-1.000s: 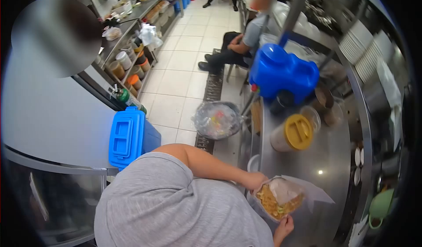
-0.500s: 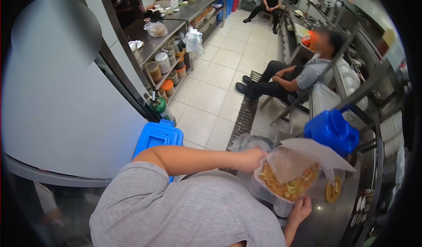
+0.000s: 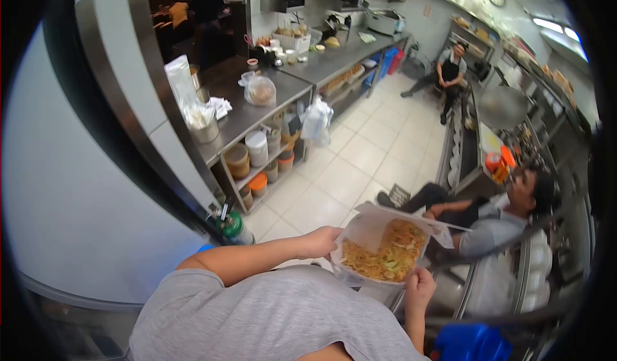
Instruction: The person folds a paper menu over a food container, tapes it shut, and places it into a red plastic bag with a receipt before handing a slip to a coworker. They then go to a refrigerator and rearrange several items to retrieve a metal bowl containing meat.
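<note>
Between my two hands is an open pale box of noodles (image 3: 379, 268), held in front of my body. The noodles are yellow-brown with green bits, and a whitish sheet or flap (image 3: 365, 227) rises along the far side. My left hand (image 3: 321, 242) is closed on the box's left edge. At the near right corner, my right hand (image 3: 420, 286) grips the box with bent fingers. The far flap overlaps my view of a seated person (image 3: 491, 226).
A steel counter (image 3: 292, 85) with a bagged item (image 3: 260, 91) runs along the left. Tubs (image 3: 256, 148) fill its shelves. A green gas cylinder (image 3: 235, 227) stands near the white door. Another person (image 3: 451, 72) sits farther back. A blue jug (image 3: 472, 343) is at lower right.
The box has moved away from the steel surface at right and is held farther forward. My view has swung, so the counter shows more and the blue jug sits lower.
</note>
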### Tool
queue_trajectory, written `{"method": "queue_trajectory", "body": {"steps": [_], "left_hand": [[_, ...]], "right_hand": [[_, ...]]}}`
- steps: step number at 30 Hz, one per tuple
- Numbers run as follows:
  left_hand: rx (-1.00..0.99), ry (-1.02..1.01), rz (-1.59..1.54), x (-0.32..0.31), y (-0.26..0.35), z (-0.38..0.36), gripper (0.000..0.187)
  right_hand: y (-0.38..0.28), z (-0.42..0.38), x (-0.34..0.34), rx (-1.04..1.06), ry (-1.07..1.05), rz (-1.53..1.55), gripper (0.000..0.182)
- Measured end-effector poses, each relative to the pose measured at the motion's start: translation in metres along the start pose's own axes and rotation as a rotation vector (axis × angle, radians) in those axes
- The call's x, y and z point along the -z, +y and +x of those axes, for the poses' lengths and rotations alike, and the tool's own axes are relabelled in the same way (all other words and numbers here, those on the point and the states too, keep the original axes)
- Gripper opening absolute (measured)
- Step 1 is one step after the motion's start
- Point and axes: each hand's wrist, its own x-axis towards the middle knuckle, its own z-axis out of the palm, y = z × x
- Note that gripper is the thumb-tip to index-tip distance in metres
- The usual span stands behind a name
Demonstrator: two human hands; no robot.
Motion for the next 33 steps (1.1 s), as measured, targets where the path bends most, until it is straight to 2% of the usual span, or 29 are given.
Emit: {"method": "queue_trajectory", "body": {"steps": [1, 4, 9, 10, 13, 15, 16, 17, 20, 22, 26, 29, 30, 31, 33], "left_hand": [[-0.01, 0.021, -0.001, 0.019, 0.009, 0.015, 0.049], [-0.023, 0.168, -0.121, 0.08, 0.024, 0.056, 0.047], [0.001, 0.375, -0.252, 0.178, 0.041, 0.107, 0.045], [0.012, 0.436, -0.286, 0.197, 0.043, 0.119, 0.045], [0.051, 0.46, -0.174, 0.267, 0.052, 0.162, 0.041], [0.127, 0.484, -0.077, 0.305, 0.061, 0.192, 0.04], [0.09, 0.466, -0.164, 0.329, 0.07, 0.211, 0.04], [0.044, 0.45, -0.246, 0.356, 0.081, 0.231, 0.04], [-0.006, 0.388, -0.22, 0.422, 0.102, 0.3, 0.039], [0.018, 0.335, -0.135, 0.461, 0.112, 0.346, 0.039], [-0.007, 0.312, -0.232, 0.528, 0.134, 0.428, 0.04], [0.005, 0.366, -0.181, 0.576, 0.153, 0.476, 0.04], [-0.071, 0.349, -0.357, 0.591, 0.146, 0.5, 0.04], [-0.014, 0.43, -0.313, 0.606, 0.144, 0.516, 0.04], [0.007, 0.587, -0.231, 0.633, 0.15, 0.539, 0.042]], "right_hand": [[0.004, 0.035, -0.015, -0.008, -0.025, 0.031, 0.013], [0.002, 0.141, -0.068, 0.155, -0.12, 0.003, 0.011], [-0.004, 0.285, -0.171, 0.142, -0.344, 0.055, 0.013], [0.0, 0.312, -0.192, 0.211, -0.389, 0.059, 0.013], [-0.009, 0.378, -0.247, 0.276, -0.406, 0.041, 0.014], [0.0, 0.411, -0.275, 0.174, -0.433, 0.024, 0.015], [-0.001, 0.439, -0.292, 0.102, -0.445, 0.014, 0.015], [0.006, 0.462, -0.308, 0.221, -0.381, -0.018, 0.017], [0.013, 0.531, -0.345, 0.238, -0.305, -0.022, 0.018], [0.023, 0.57, -0.364, 0.069, -0.302, -0.015, 0.017], [0.057, 0.664, -0.415, -0.03, -0.315, 0.048, 0.018], [0.066, 0.742, -0.461, -0.022, -0.397, 0.055, 0.017], [0.063, 0.771, -0.475, 0.169, -0.418, -0.089, 0.018], [0.068, 0.796, -0.491, 0.19, -0.441, -0.088, 0.018], [0.076, 0.846, -0.54, 0.053, -0.529, 0.068, 0.018]]}}
